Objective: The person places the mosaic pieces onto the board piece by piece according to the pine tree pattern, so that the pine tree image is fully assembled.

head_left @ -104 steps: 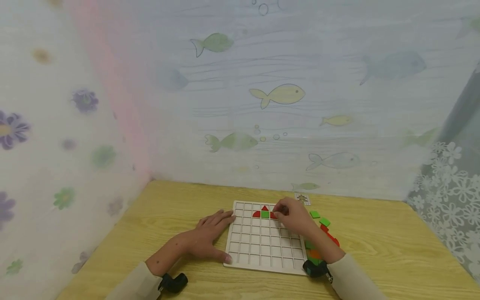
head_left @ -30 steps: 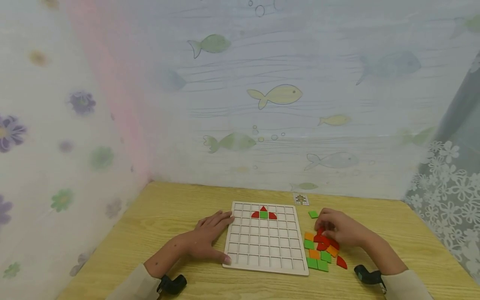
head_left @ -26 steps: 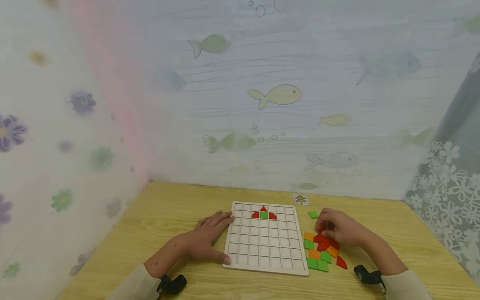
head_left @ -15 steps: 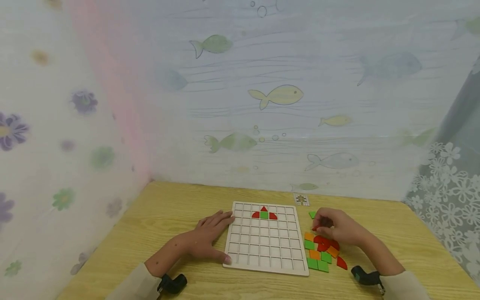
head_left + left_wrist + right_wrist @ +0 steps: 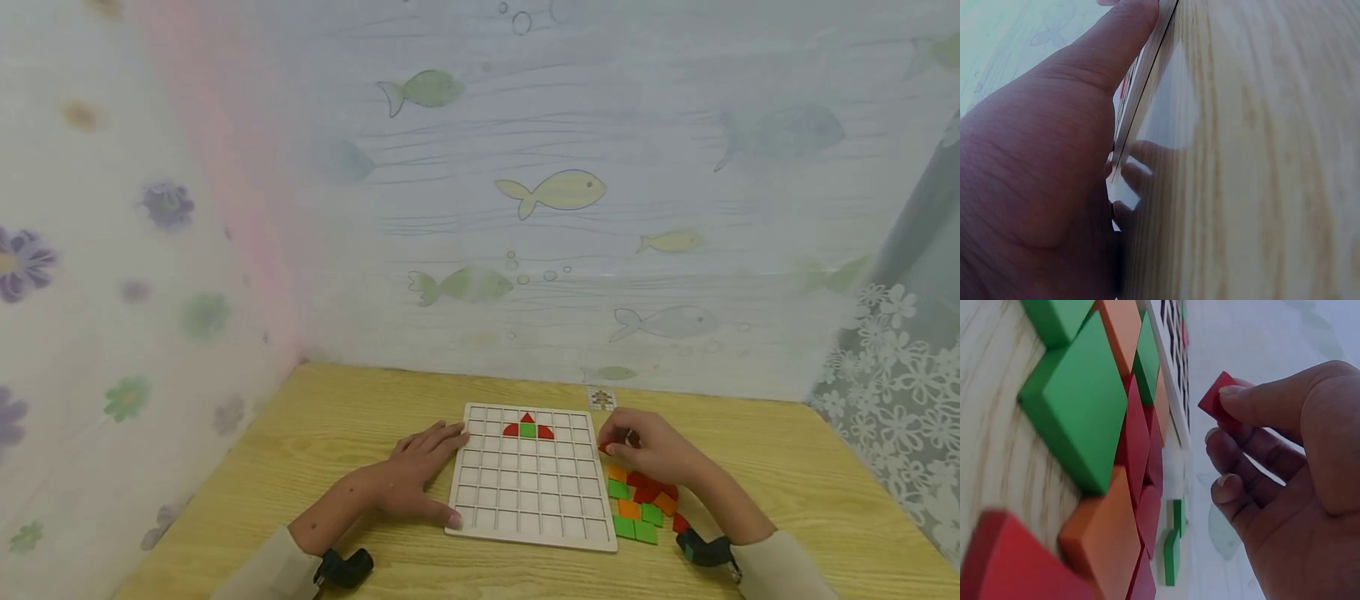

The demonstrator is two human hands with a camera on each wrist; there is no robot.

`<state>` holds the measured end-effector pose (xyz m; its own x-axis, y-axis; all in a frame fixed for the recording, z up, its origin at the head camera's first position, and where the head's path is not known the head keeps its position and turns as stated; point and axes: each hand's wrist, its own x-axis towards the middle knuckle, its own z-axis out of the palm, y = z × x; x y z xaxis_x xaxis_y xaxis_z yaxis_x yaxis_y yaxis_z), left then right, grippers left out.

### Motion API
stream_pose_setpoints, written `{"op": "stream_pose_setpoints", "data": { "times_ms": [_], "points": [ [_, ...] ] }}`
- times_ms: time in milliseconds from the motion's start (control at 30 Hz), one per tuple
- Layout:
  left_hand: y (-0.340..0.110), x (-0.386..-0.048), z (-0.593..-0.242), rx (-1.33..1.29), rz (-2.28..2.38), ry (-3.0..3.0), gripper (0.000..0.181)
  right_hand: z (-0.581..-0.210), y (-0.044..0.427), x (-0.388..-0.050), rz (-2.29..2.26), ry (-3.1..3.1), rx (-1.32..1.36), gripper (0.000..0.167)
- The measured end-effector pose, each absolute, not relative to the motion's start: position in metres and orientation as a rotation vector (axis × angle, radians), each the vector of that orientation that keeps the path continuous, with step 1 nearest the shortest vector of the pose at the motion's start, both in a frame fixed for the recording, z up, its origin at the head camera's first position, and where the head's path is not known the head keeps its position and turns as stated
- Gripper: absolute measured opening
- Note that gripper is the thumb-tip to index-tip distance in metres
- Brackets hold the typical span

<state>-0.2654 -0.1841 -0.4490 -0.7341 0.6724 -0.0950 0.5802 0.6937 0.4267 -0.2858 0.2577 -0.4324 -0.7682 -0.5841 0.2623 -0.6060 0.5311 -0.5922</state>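
Note:
A pale wooden grid board (image 5: pixel 519 503) lies flat in the head view. Near its far edge sit a red triangle tile (image 5: pixel 527 417), a green square tile (image 5: pixel 528 430) and two red rounded-corner tiles (image 5: pixel 546 432). My left hand (image 5: pixel 405 479) rests along the board's left side, fingers straight and thumb at the near corner. Beside the board's right edge, my right hand (image 5: pixel 656 450) pinches a small red tile (image 5: pixel 1217 400) between thumb and fingers, raised off the table. Fingers partly cover that tile, so its full shape cannot be told.
Right of the board lie several loose tiles: green squares (image 5: pixel 645 532), orange ones (image 5: pixel 628 508) and red ones (image 5: pixel 647 493), some overlapping. A small printed pattern card (image 5: pixel 602 398) lies behind the board. Patterned curtains (image 5: pixel 480 208) border the table's back and left side.
My right hand went from the board to the loose tiles, took up a red tile and moved back left toward the board's right edge. My left hand has stayed in place.

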Motion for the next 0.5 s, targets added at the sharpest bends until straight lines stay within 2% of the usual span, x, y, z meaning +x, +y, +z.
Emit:
{"op": "stream_pose_setpoints", "data": {
  "times_ms": [500],
  "points": [
    [-0.185, -0.265, -0.449, 1.011, 0.567, 2.649, 0.117, -0.433, 0.226, -0.293, 1.138, -2.818, 0.966, 0.004]
  ]
}}
